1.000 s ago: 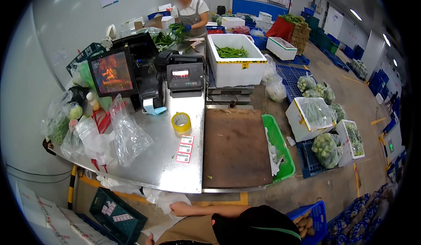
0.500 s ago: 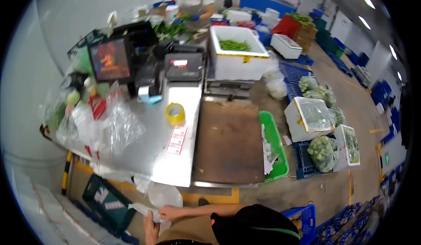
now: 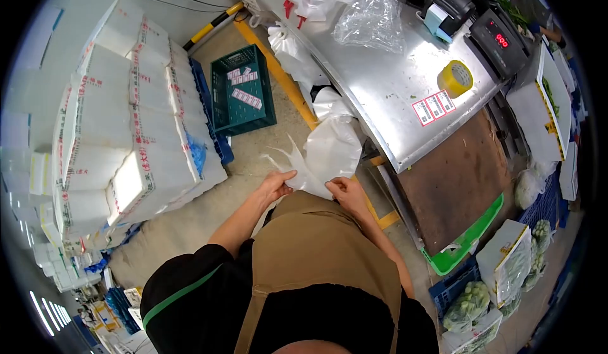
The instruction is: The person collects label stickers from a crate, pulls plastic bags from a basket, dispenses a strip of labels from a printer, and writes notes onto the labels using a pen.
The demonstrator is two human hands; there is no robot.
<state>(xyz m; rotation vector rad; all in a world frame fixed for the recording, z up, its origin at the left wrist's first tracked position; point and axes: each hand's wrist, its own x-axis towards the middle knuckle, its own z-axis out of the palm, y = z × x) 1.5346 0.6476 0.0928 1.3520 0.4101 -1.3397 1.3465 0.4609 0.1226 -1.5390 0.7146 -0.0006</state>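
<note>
A white translucent plastic bag [image 3: 316,164] is stretched between my hands, just in front of the brown apron. My left hand [image 3: 277,185] pinches its left side, near the loose handle-like strips. The fingers of my right hand [image 3: 347,192] are closed on its right edge. Behind the held bag, more white plastic [image 3: 334,105] hangs by the metal table's edge.
The metal table [image 3: 373,75] bears clear bags, yellow tape [image 3: 456,78], labels [image 3: 434,107] and a scale [image 3: 498,43]. A dark green crate [image 3: 244,121] with label strips is on the floor. White foam boxes [image 3: 152,132] are stacked at left. A green tray [image 3: 472,240] lies at right.
The view has swung down and left. Both hands now hold the white bag spread between them; half a second ago they were close together on it.
</note>
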